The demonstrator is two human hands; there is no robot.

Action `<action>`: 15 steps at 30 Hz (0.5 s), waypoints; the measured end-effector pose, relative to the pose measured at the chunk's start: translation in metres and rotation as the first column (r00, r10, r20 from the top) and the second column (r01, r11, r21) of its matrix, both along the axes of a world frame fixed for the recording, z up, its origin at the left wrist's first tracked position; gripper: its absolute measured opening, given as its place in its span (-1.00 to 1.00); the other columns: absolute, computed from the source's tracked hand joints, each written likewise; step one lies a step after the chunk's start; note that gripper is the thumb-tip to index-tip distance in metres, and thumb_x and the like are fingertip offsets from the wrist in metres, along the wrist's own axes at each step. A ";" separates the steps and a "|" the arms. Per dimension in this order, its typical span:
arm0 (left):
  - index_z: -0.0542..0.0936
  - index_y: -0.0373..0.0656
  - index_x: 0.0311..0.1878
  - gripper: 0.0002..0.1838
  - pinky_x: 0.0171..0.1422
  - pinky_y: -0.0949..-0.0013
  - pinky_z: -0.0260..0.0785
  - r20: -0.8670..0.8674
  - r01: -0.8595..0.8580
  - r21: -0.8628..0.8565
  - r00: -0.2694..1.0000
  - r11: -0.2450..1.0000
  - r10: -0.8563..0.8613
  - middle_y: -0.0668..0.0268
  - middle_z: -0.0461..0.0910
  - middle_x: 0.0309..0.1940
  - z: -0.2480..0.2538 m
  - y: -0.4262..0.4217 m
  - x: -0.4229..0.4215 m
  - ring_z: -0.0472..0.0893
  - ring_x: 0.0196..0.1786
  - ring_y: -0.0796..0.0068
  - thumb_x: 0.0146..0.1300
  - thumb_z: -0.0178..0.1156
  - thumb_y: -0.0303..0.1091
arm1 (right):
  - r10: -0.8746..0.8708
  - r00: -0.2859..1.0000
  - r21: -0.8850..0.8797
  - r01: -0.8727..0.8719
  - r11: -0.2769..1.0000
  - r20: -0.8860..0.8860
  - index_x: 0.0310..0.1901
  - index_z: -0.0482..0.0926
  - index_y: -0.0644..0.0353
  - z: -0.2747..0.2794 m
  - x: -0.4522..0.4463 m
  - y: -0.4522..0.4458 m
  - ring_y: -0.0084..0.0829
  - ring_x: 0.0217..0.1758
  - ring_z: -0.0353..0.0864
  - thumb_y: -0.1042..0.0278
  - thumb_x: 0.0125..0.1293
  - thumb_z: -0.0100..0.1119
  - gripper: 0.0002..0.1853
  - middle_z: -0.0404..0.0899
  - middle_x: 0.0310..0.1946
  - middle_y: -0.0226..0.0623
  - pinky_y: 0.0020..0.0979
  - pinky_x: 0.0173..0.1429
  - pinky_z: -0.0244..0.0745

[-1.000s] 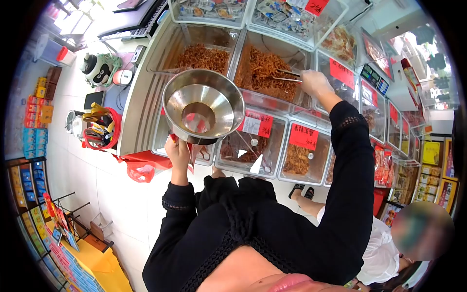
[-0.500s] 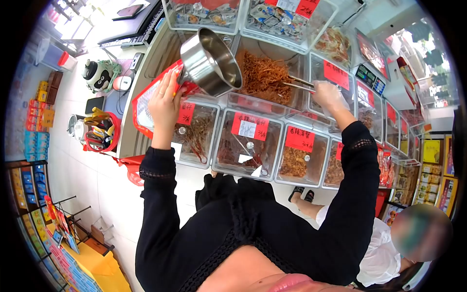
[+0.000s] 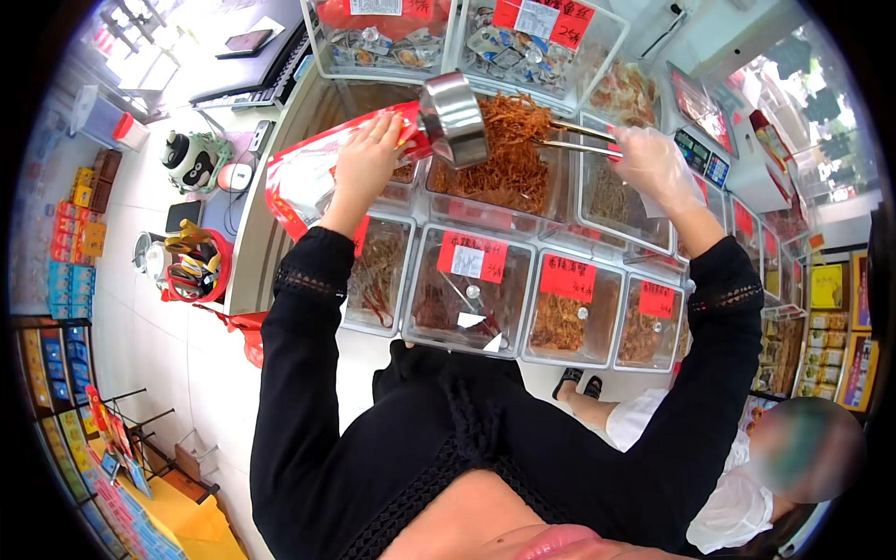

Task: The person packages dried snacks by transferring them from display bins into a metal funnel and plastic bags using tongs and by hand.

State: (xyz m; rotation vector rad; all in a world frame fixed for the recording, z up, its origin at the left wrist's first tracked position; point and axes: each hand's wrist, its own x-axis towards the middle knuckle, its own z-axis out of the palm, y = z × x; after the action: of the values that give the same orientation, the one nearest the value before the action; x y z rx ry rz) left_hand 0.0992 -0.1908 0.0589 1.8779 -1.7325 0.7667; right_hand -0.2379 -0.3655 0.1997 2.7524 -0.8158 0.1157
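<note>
My left hand [image 3: 367, 166] grips a red-and-white plastic bag [image 3: 303, 173] near its mouth. A shiny steel funnel [image 3: 455, 121], wide and round, sits at the bag's mouth, tilted sideways with its opening toward the right. My right hand [image 3: 651, 163], in a clear plastic glove, is closed on metal tongs [image 3: 583, 135]. A tangled clump of reddish-brown shredded snack [image 3: 518, 114] is at the tong tips, just right of the funnel's rim. Below it, more shreds lie in an open clear bin [image 3: 557, 191].
Lidded clear bins with red labels, such as one bin [image 3: 467, 289], stand in rows around the open one. A weighing scale [image 3: 702, 157] is at right. A red basket of tools [image 3: 201, 266] and a panda-like bottle [image 3: 182, 154] are at left. Another person [image 3: 728, 499] is at lower right.
The tongs have lifted a clump of shreds toward the funnel. My left hand has shifted right with the bag, and the funnel has turned to face the clump.
</note>
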 end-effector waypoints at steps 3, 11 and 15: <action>0.52 -0.20 -0.05 -0.60 0.01 0.32 0.38 0.016 0.037 0.028 0.999 0.999 -0.037 0.19 0.56 -0.06 0.007 -0.016 -0.012 0.55 -0.02 0.31 0.11 0.17 -0.14 | 0.116 0.993 -0.112 -0.118 0.987 -0.028 -0.48 0.46 0.22 0.022 0.016 0.009 -0.15 -0.38 0.56 0.51 -0.07 0.06 -0.94 0.51 -0.56 -0.14 -0.22 -0.25 0.47; 0.52 -0.19 -0.05 -0.58 -0.05 0.32 0.40 -0.046 0.100 -0.003 0.994 0.995 -0.101 0.19 0.56 -0.08 0.014 -0.028 -0.026 0.58 -0.10 0.27 0.12 0.16 -0.10 | 0.256 0.964 -0.176 -0.266 0.948 -0.077 -0.33 0.48 0.20 0.044 0.051 0.017 -0.18 -0.36 0.54 0.57 -0.12 0.11 -0.78 0.51 -0.50 -0.20 -0.26 -0.26 0.47; 0.55 -0.17 -0.07 -0.59 -0.19 0.33 0.44 -0.202 0.079 -0.032 0.976 0.996 -0.084 0.18 0.58 -0.11 0.019 -0.007 -0.025 0.61 -0.23 0.25 0.09 0.18 -0.09 | 0.398 0.914 -0.209 -0.407 0.889 -0.085 -0.31 0.46 0.15 0.046 0.068 0.006 -0.27 -0.31 0.55 0.50 -0.05 0.14 -0.80 0.50 -0.48 -0.28 -0.36 -0.22 0.47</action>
State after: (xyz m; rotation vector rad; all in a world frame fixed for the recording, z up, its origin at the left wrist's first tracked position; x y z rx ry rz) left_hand 0.0746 -0.1974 0.0782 1.7894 -1.6527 0.5412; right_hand -0.1695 -0.3596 0.2456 2.6539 -0.1917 0.2169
